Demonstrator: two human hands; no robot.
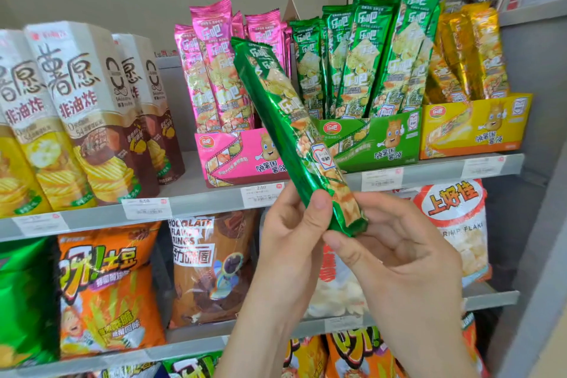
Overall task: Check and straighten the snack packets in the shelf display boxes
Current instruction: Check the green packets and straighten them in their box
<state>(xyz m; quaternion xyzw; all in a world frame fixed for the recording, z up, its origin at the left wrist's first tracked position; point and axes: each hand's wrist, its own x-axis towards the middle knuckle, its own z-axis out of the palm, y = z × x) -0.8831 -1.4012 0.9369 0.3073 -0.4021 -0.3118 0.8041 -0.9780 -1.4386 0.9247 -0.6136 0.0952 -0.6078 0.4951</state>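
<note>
A long green snack packet (285,120) is held out in front of the shelf, tilted with its top end up to the left. My left hand (291,233) grips its lower end, thumb across the front. My right hand (399,255) holds the same end from below and the right, fingers curled under it. Behind stand three display boxes on the upper shelf: a pink box (242,156) with pink packets (214,70), a green box (380,138) with green packets (368,55) fanned unevenly, and a yellow box (475,126) with golden packets (469,52).
Tall white and brown crisp cartons (92,110) fill the upper shelf's left. The shelf edge (196,202) carries price labels. Below hang orange crisp bags (107,291), a brown chocolate ring bag (211,267) and a white shrimp flake bag (457,224). A grey upright (540,224) bounds the right.
</note>
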